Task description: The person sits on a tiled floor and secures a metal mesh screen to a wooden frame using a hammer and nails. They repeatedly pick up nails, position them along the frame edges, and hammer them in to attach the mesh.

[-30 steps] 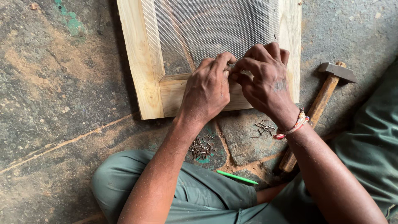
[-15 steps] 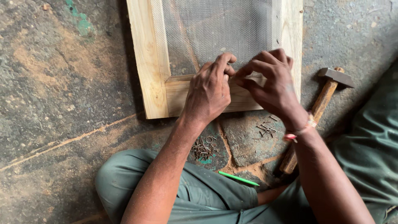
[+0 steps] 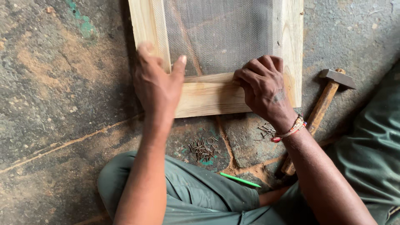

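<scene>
Nearby, nails (image 3: 202,148), hammer (image 3: 320,109), green pencil (image 3: 239,180); left hand (image 3: 156,85) fingers released, right hand (image 3: 263,89) clenched on frame (image 3: 208,96).

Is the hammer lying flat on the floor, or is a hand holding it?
Lying flat. The hammer rests on the floor beside the wooden frame; neither hand touches it.

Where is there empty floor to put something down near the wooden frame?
The widest bare floor lies left of the wooden frame and left hand. A smaller patch sits above the hammer, right of the frame. It is crowded below the frame: nails, a green pencil, the right hand and the knees.
</scene>
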